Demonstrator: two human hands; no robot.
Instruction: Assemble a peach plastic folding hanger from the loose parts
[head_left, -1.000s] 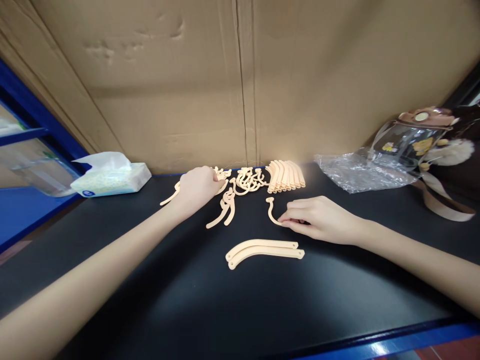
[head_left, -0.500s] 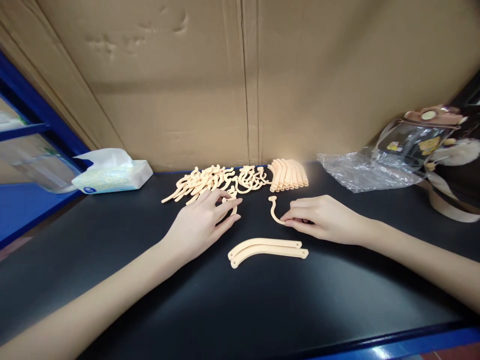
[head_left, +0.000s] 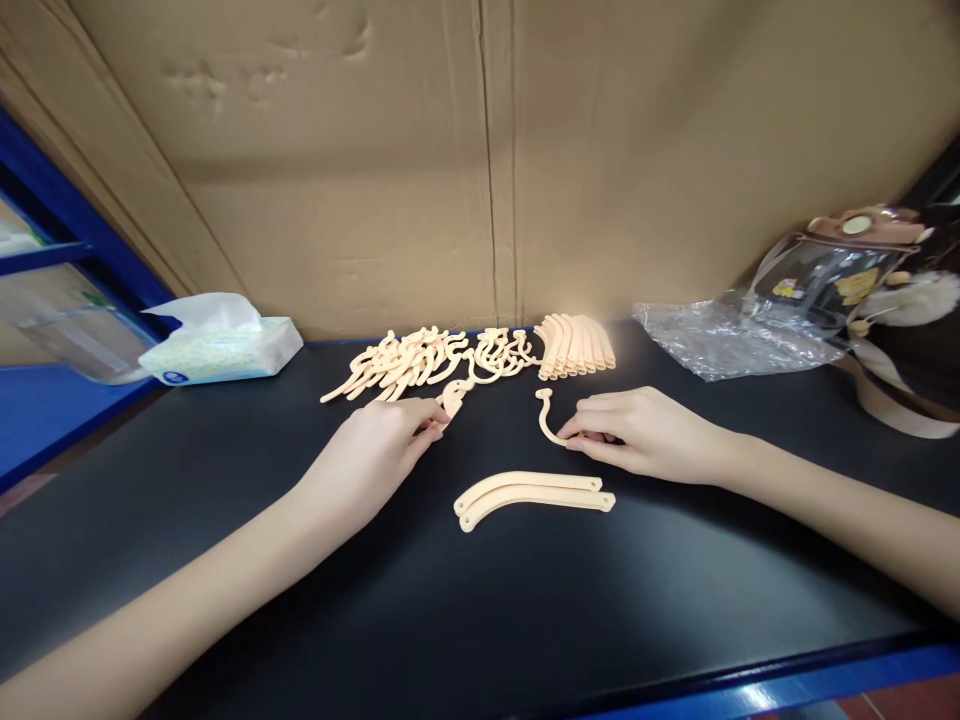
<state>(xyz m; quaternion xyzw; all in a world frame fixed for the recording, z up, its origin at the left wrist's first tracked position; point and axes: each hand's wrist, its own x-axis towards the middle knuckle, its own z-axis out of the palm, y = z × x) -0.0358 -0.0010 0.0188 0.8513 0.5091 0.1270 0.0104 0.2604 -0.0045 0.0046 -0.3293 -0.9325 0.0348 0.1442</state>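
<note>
On the black table, my right hand [head_left: 634, 435] pinches the lower end of a thin curved hook-shaped piece [head_left: 547, 415], peach-coloured, with a small knob at its top. My left hand [head_left: 379, 445] is closed on a peach-coloured piece [head_left: 453, 398] near the front of the loose pile; the fingers hide its lower part. Between the hands and closer to me lie two long curved strips [head_left: 534, 492], side by side, with a hole at each end. Beyond my left hand spreads a loose pile of curved pieces [head_left: 409, 360].
Several matching curved strips [head_left: 576, 347] lie in a neat row at the back. A tissue pack [head_left: 225, 350] stands at the left, a clear plastic bag [head_left: 739, 340] and a transparent bottle [head_left: 810, 280] at the right. Cardboard [head_left: 360, 180] rises behind the table.
My left hand has drawn back slightly to the left, and its spread fingers have closed on a piece. My right hand keeps its hold on the hook-shaped piece.
</note>
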